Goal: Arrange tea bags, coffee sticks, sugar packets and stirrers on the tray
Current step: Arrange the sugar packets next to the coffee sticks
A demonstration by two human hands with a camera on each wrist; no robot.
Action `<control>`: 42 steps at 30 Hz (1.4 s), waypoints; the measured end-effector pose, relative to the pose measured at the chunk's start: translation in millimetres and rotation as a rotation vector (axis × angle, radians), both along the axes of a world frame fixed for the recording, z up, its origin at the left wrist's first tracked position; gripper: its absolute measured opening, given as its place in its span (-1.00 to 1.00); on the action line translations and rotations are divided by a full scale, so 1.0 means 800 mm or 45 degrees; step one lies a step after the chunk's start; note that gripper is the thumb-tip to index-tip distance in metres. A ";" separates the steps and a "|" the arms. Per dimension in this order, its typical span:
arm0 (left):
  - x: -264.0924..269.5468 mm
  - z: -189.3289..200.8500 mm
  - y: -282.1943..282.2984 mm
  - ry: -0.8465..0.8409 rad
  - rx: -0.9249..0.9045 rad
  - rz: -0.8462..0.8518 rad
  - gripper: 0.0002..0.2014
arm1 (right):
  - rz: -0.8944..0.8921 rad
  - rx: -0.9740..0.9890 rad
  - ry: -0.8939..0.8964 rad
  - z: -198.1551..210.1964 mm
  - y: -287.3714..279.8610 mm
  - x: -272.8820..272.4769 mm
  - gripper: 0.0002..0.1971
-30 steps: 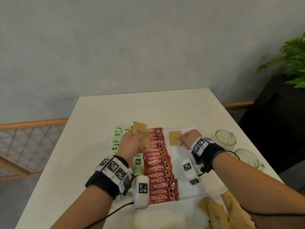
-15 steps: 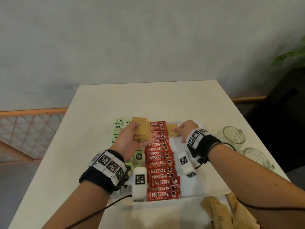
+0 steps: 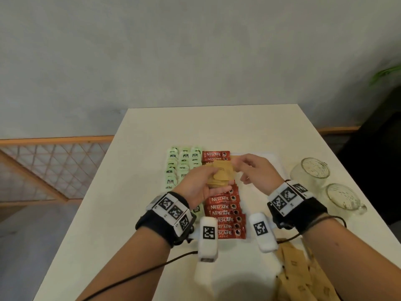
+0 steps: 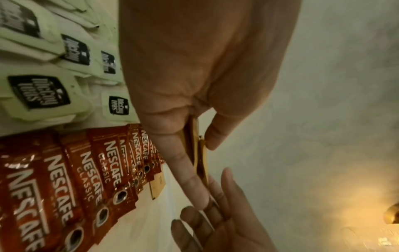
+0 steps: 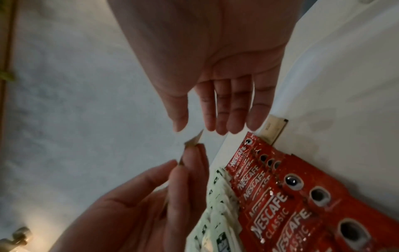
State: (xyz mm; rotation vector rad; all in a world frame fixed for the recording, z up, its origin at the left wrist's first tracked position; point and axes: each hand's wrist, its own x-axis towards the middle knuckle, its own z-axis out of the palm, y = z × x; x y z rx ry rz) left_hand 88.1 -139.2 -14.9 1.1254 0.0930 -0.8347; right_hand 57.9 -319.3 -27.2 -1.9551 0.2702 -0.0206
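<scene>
Currently in hand: sugar packet placement. Fan of brown sugar packets (image 3: pixel 219 178) gripped between thumb and fingers of left hand (image 3: pixel 198 187), held above the red coffee sticks (image 3: pixel 225 210) at frame centre of the head view. Right hand (image 3: pixel 255 170) just right of the fan, fingers nearly straight and relaxed, tips at the upper corner of the top packet; right wrist view shows thumb and fingers apart with the packet corner between them, no firm pinch evident. One sugar packet (image 5: pixel 272 128) already flat on the white tray (image 3: pixel 275 158), just beside the far end of the coffee row. Green tea bags (image 3: pixel 184 164) in columns left of the coffee sticks, upper centre-left of frame. Loose brown packets (image 3: pixel 303 276) at lower right, off the tray. Two glass mugs (image 3: pixel 325 183) at right, clear of the tray. No stirrers identifiable.

Next move, by judgement: pinch off a single packet from the fan, lay below the placed one, edges parallel to the coffee row. Risk: two packets lifting together.

Change from half a second earlier: right hand withdrawn from the placed packet on the tray and brought to the fan; left hand and fan shifted slightly right toward it.
</scene>
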 end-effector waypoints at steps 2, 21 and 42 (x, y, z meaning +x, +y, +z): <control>-0.011 -0.001 -0.005 -0.083 0.049 -0.065 -0.74 | 0.040 -0.001 -0.021 0.004 0.004 -0.010 -0.76; -0.065 0.015 -0.048 -0.374 0.197 -0.118 -0.78 | -0.456 0.263 -0.259 0.024 -0.007 -0.060 -0.83; 0.025 0.033 -0.051 -0.515 0.410 0.148 -0.91 | -0.378 0.019 -0.034 0.014 -0.059 -0.004 -0.84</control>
